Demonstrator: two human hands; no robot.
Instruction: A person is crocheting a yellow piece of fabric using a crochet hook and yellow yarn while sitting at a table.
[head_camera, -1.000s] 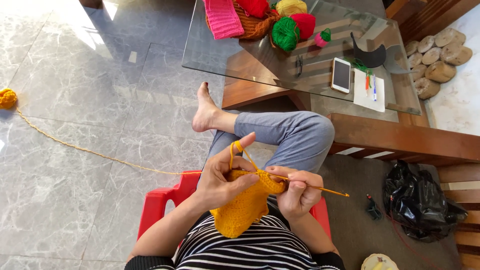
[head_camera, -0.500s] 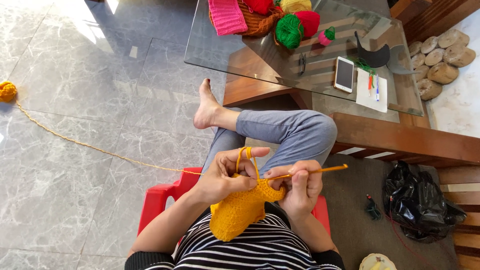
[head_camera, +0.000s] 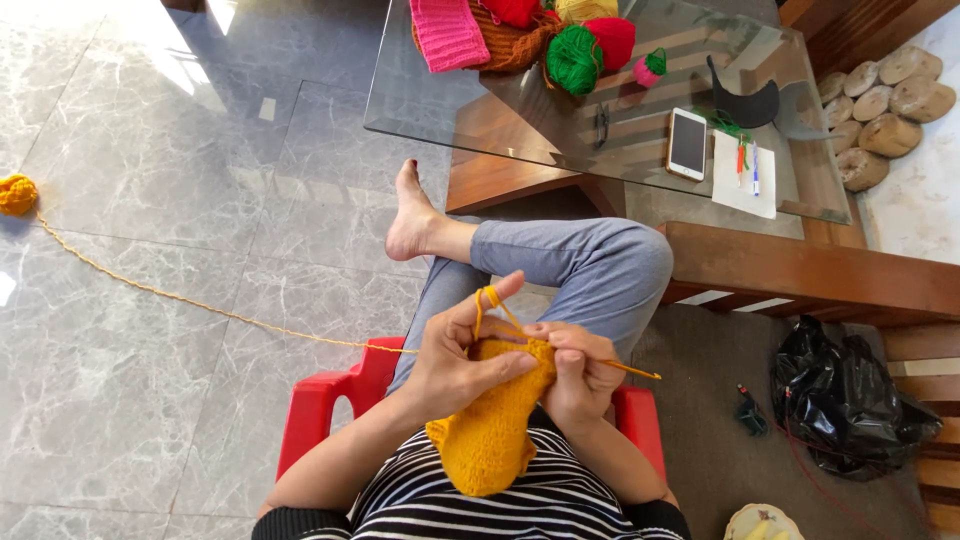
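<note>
Yellow knitting (head_camera: 487, 425) hangs pinched between both hands' fingers (head_camera: 500, 367).

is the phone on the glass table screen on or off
Off. The phone lies flat on the glass table with a plain dark screen, no glow or picture on it.

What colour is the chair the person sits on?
Red: the plastic chair shows on both sides of the person in the head view.

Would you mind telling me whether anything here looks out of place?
The yarn ball lies far off on the floor, its strand trailing across the tiles to the knitting. Nothing else stands out.
</note>
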